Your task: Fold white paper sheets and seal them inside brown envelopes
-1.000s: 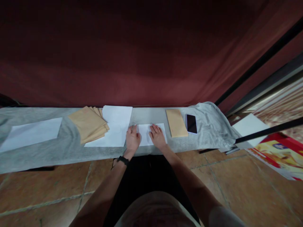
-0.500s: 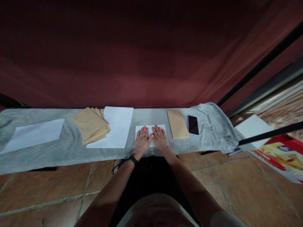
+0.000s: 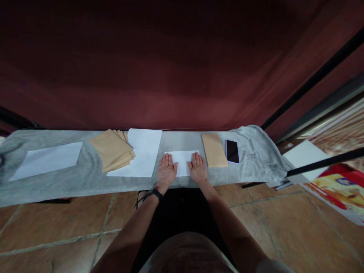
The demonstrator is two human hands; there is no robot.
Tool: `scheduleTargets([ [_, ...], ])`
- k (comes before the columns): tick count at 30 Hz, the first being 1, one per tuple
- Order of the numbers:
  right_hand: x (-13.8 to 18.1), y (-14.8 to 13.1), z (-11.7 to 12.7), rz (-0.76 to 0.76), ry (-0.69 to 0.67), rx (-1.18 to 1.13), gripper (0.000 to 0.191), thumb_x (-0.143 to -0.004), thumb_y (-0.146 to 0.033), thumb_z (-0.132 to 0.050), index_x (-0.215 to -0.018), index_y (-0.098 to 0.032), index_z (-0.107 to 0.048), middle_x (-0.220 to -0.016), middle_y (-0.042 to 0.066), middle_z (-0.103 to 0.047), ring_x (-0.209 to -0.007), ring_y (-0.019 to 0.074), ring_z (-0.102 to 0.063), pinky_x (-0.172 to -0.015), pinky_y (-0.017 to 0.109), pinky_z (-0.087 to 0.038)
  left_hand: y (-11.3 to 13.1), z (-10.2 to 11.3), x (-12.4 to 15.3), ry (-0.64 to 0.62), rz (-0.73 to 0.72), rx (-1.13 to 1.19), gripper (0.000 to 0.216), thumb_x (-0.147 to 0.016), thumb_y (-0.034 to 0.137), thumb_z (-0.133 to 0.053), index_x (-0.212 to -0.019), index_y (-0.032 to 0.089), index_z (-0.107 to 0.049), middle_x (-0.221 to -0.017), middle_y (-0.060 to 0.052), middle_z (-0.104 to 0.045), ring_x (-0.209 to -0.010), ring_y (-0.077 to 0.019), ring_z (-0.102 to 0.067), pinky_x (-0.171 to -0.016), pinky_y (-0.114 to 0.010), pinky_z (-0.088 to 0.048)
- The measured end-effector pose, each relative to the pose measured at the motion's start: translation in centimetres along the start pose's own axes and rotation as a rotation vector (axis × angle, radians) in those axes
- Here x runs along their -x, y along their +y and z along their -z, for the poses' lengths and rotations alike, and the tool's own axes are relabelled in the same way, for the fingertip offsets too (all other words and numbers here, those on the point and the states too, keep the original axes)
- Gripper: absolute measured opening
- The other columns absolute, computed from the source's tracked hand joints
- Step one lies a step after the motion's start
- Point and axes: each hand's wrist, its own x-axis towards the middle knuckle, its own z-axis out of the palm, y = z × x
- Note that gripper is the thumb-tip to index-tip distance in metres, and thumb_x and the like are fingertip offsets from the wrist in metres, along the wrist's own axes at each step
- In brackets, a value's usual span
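Note:
A small folded white paper [image 3: 182, 161] lies on the grey cloth-covered table [image 3: 85, 182] straight in front of me. My left hand [image 3: 166, 170] lies flat on its left edge, fingers stretched out and open. My right hand [image 3: 197, 168] lies flat on its right edge, also open. A strip of the paper shows between the two hands. Just right of my right hand lies a single tan envelope [image 3: 214, 150].
A black phone [image 3: 232, 151] lies right of the tan envelope. A white sheet [image 3: 142, 153] and a fanned stack of tan envelopes [image 3: 111, 149] sit to the left, and another white sheet [image 3: 48, 160] farther left. A dark red curtain hangs behind the table.
Both hands were side by side at the middle of the small paper half a second ago; they have since slid apart to its left and right edges.

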Motion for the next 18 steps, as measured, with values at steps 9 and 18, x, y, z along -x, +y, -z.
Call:
scheduleTargets([
  [9, 1.5, -1.8, 1.1, 0.067, -0.058, -0.044, 0.052, -0.104, -0.026, -0.030, -0.152, -0.007, -0.043, -0.159, 0.016, -0.039, -0.147, 0.0263, -0.037, -0.120, 0.047, -0.028, 2.0, 0.4, 1.1, -0.020, -0.060, -0.011, 0.060, -0.102, 0.035, -0.028, -0.155, 0.009, -0.034, -0.162, -0.015, -0.033, -0.154, -0.0272, -0.020, -0.126, -0.051, -0.016],
  [18, 2.5, -2.3, 0.8, 0.145, -0.091, -0.004, 0.052, -0.105, -0.032, -0.032, -0.151, -0.013, -0.045, -0.159, 0.014, -0.040, -0.147, 0.0272, -0.038, -0.122, 0.047, -0.024, 2.4, 0.9, 1.5, -0.138, -0.169, -0.034, 0.062, -0.104, 0.041, -0.024, -0.154, 0.007, -0.036, -0.163, -0.015, -0.031, -0.154, -0.0243, -0.021, -0.126, -0.044, -0.020],
])
